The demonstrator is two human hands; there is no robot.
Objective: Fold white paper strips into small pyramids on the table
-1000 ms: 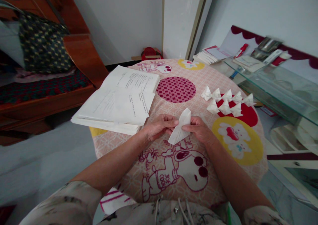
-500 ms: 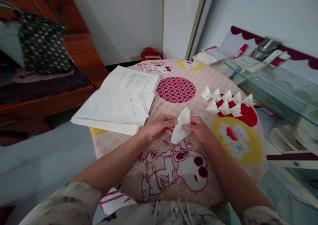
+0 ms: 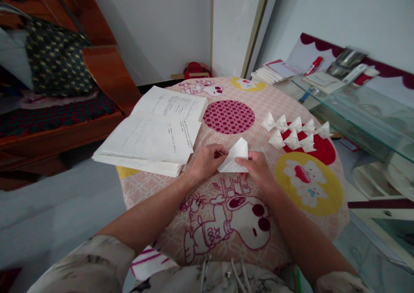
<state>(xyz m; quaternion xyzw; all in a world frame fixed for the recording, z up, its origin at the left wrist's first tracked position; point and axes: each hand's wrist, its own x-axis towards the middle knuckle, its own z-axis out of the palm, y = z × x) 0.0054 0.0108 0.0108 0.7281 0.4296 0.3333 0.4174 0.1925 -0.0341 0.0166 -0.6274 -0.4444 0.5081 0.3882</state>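
A small folded piece of white paper [image 3: 238, 154] is held between my two hands above the tablecloth. My left hand [image 3: 208, 158] pinches its left edge, fingers curled. My right hand [image 3: 257, 167] grips the right side, thumb lying on the front face and fingers behind. The paper comes to a point at the top and has a wide, straight lower edge. To the right stand several folded white paper pieces [image 3: 293, 140] in two rows, each with pointed tips.
An open stack of printed sheets [image 3: 152, 129] lies at the left of the round table, which has a patterned pink cloth [image 3: 223, 224]. On the right is a glass shelf [image 3: 362, 116] bearing small items. A wooden bench [image 3: 106, 82] with a dark patterned bag [image 3: 58, 56] stands left.
The folded paper has opened out wider toward the left, and its lower edge now runs level. My left hand has shifted slightly left and up with the paper's edge.
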